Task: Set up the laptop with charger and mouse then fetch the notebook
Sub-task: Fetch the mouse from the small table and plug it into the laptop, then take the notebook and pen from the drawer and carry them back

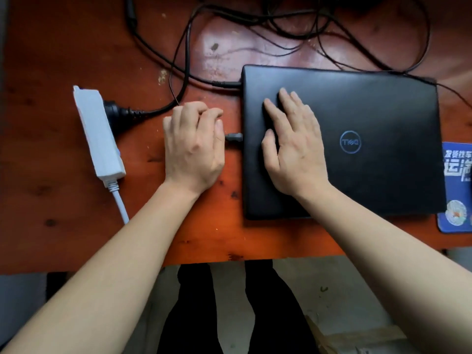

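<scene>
Two bare arms reach over a counter [63, 213]: right grip [293, 149] lies flat, fingers straight, on the closed laptop [370, 175]; left grip [194, 144] pinches a plug [234, 137] just beside it.

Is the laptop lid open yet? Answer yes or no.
No, the laptop lies shut, logo side up, with the right hand flat on its lid.

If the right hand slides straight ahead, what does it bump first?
The right hand lies flat on the laptop; past the lid's far edge it would probably meet the black cables.
</scene>
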The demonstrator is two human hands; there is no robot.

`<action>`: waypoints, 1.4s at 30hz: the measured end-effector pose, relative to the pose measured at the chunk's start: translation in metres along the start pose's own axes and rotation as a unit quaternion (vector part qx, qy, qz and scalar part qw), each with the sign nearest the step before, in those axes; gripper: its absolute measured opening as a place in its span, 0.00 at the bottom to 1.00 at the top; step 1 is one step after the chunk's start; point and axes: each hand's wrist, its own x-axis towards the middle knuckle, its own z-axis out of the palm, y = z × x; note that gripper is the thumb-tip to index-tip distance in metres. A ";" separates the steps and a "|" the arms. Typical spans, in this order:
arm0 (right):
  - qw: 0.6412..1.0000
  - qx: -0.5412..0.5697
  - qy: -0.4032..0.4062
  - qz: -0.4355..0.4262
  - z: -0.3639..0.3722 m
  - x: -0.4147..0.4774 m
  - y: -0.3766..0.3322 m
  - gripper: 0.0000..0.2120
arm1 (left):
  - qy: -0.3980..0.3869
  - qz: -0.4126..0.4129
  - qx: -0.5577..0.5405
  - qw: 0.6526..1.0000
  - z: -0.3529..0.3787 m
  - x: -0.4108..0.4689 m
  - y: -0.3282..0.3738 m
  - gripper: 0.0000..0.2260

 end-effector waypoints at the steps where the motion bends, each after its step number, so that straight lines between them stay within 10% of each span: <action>1: 1.000 0.000 -0.001 0.002 0.000 0.001 0.000 0.24 | 0.007 -0.018 0.022 1.000 0.001 0.002 0.001 0.10; 6: 1.000 -0.007 -0.026 -0.007 -0.003 -0.003 0.002 0.26 | -0.015 -0.187 0.131 0.973 -0.011 -0.009 0.017 0.12; 12: 0.991 -0.014 -0.129 -0.023 -0.009 0.000 0.013 0.27 | -0.273 -0.201 0.184 0.923 -0.059 -0.057 0.037 0.23; 26: 0.930 0.041 -0.142 -0.337 -0.147 -0.021 -0.209 0.35 | -0.059 -0.454 0.382 0.803 -0.381 -0.135 0.106 0.29; 42: 0.621 0.227 -0.060 -0.748 -0.328 -0.523 -0.515 0.33 | 0.210 -0.676 0.522 0.475 -0.677 -0.630 0.422 0.28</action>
